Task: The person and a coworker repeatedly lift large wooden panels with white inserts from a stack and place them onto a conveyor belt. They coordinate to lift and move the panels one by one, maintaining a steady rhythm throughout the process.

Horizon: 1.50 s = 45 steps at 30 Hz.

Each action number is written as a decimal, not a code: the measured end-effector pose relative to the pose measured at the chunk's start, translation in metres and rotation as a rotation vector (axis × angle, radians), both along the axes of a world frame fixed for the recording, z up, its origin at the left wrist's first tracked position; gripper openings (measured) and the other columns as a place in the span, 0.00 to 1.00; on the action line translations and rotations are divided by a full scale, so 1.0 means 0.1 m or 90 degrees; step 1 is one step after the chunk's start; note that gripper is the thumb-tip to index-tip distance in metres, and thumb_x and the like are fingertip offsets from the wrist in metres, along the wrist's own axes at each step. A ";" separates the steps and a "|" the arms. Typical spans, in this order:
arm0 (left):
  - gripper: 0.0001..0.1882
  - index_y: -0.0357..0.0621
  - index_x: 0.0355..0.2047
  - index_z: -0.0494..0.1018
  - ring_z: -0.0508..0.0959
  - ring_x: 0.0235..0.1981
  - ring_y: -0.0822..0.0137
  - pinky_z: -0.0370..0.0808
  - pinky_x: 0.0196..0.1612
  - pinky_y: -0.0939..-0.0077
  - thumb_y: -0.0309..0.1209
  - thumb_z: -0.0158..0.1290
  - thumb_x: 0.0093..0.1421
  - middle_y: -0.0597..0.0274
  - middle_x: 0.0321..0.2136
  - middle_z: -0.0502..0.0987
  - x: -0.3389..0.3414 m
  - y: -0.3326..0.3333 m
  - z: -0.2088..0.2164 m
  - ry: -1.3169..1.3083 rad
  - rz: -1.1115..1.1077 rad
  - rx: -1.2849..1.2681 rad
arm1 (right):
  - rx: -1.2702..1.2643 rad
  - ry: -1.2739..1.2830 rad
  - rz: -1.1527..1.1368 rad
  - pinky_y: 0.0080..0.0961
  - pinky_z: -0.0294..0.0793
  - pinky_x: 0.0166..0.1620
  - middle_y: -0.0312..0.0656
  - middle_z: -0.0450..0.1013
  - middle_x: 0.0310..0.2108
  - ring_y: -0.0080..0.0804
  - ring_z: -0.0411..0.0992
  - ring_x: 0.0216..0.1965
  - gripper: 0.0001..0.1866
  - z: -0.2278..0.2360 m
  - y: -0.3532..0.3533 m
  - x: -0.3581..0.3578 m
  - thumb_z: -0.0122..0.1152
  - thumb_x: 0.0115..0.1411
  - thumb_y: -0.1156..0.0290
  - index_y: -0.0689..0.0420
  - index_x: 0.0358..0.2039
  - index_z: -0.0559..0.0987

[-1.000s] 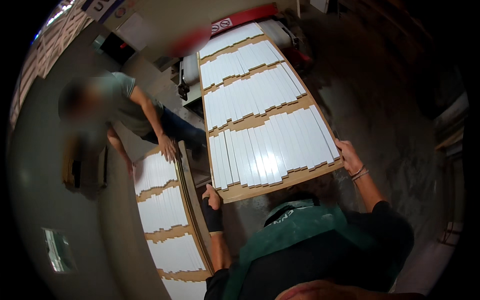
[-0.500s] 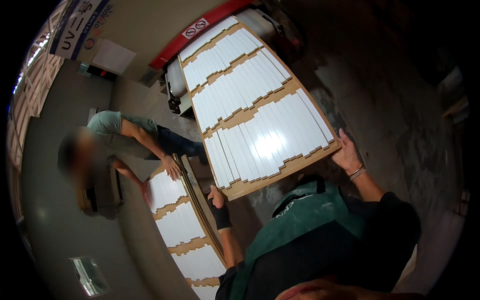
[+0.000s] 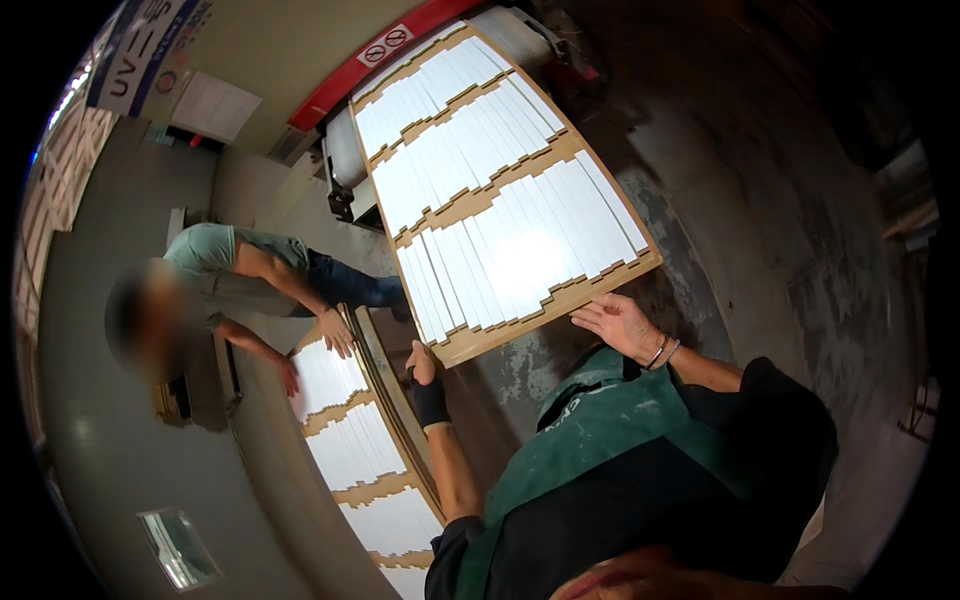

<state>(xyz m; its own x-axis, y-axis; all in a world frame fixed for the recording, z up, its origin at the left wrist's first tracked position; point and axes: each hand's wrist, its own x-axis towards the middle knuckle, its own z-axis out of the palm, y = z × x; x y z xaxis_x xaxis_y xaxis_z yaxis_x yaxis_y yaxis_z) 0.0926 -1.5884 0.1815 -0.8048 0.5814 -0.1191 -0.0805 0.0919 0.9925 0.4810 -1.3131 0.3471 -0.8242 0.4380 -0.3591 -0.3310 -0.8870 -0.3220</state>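
Panel [image 3: 500, 190] white-slatted, over stained concrete floor [image 3: 760, 250] | left hand [image 3: 422, 362] grips corner | right hand [image 3: 622, 325] fingers spread at edge

there is a single view, from a fisheye camera worn on the person's head, looking steeply down past their own chest and green apron [image 3: 600, 430] to the floor [image 3: 760, 230], so straight edges bow toward the dark round rim. it sits close over the person's left hand [image 3: 424, 366] and right hand [image 3: 622, 325], both at the near edge of a large slatted white panel [image 3: 500, 190] that runs away toward the top of the picture. a co-worker [image 3: 240, 275] bending over a second panel [image 3: 360, 450] fills the left side, a little farther off.
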 end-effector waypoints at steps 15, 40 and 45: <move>0.31 0.34 0.33 0.72 0.75 0.22 0.66 0.72 0.28 0.74 0.56 0.42 0.61 0.58 0.22 0.75 1.84 -0.20 -0.09 -0.301 0.074 -0.065 | -0.040 0.008 0.009 0.45 0.65 0.57 0.57 0.68 0.43 0.56 0.65 0.51 0.10 -0.28 0.61 0.00 0.53 0.56 0.70 0.66 0.32 0.70; 0.27 0.37 0.30 0.71 0.74 0.19 0.65 0.71 0.23 0.71 0.52 0.40 0.63 0.58 0.19 0.75 3.62 -1.13 -1.15 -0.345 0.126 -0.144 | 0.022 -0.024 -0.015 0.49 0.63 0.59 0.66 0.50 0.58 0.61 0.51 0.61 0.28 -0.25 1.27 -0.44 0.51 0.58 0.68 0.78 0.48 0.55; 0.26 0.36 0.28 0.71 0.73 0.21 0.67 0.69 0.28 0.74 0.48 0.38 0.65 0.60 0.18 0.75 3.88 -1.16 -1.00 -0.351 0.138 -0.191 | 0.003 -0.020 0.010 0.48 0.57 0.62 0.62 0.42 0.62 0.59 0.45 0.64 0.35 -0.27 1.42 -0.61 0.52 0.56 0.69 0.78 0.55 0.48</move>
